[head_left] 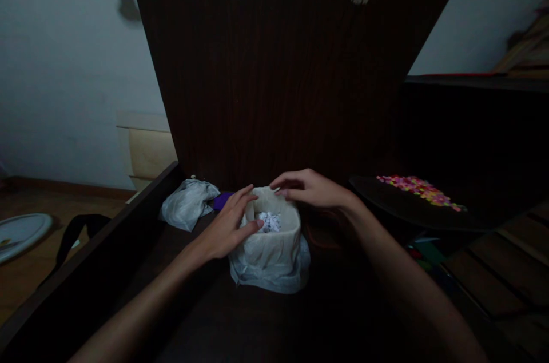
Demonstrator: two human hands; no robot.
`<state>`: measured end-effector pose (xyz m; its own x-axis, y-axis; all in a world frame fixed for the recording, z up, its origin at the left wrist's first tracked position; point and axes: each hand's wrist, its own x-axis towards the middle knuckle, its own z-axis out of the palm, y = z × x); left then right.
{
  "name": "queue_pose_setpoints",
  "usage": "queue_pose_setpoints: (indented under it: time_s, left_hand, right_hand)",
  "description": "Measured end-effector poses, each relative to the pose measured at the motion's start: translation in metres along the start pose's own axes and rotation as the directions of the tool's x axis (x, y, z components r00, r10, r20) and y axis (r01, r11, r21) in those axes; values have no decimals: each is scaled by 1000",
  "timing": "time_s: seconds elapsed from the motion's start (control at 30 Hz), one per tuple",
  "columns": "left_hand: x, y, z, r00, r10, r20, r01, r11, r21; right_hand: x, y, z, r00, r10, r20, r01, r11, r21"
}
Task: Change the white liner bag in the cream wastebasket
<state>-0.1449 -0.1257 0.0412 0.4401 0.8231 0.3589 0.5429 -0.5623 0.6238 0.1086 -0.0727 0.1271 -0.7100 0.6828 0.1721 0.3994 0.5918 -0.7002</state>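
Note:
A small squarish bin lined with a white plastic bag (pixel 272 251) stands on a dark wooden surface. The bag is folded over the rim and hangs loosely around the base. Inside lie white paper scraps (pixel 270 221) with dark marks. My left hand (pixel 231 223) rests at the bin's left rim, fingers spread apart and thumb reaching over the opening. At the far rim, my right hand (pixel 311 188) has its thumb and forefinger closed on the bag's edge. A crumpled white plastic bag (pixel 189 203) lies to the left, beside a purple item (pixel 223 200) partly hidden by my left hand.
A tall dark wooden panel (pixel 278 77) rises behind the bin. At left runs a raised wooden edge (pixel 94 248); beyond it, a white round lid-like object (pixel 26 234) is on the floor. Right, a dark curved surface (pixel 386 208) bears many small colourful pieces (pixel 420 190).

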Motion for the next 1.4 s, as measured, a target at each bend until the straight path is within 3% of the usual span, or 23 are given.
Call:
queue_pose_setpoints:
  time_s: [0.1,0.17,0.27,0.33,0.53,0.77,0.9,1.07,1.23,1.4]
  left_hand:
    - [1,0,-3,1000,16,-7,-16,1000,-2]
    - [2,0,-3,999,37,0,-37,999,-8]
    - [5,-1,-2,998,56,23,-55,998,-15]
    - [7,-2,-1,998,61,30,-60,998,-17]
    - [9,-1,1,994,91,57,-93,995,34]
    - [5,-11,-1,996,88,21,-88,996,-6]
    - [3,-13,-3,995,97,6,-97,994,-43]
    - [-1,-9,-5,997,76,-2,-76,994,-83]
    - [-8,-3,-4,996,91,-15,-92,991,-100]
    - [-13,0,-1,994,87,-61,-96,982,-162]
  right_hand:
    - [-40,29,-23,985,133,-111,-130,991,33]
    - [-69,57,-28,954,276,-116,-274,961,35]
    - [-106,100,-22,873,475,-109,-474,880,38]
    - [-121,122,-14,832,538,-136,-544,839,-11]
    - [-123,149,5,742,664,92,-634,740,-225]
    - [-111,148,12,712,691,123,-620,701,-352]
    - [-115,147,16,758,649,57,-590,721,-365]
    - [-126,127,5,847,519,-117,-527,786,-325]
    - [-119,77,-17,931,295,-217,-351,886,-303]
    - [-88,24,-11,984,46,-173,-108,921,-373]
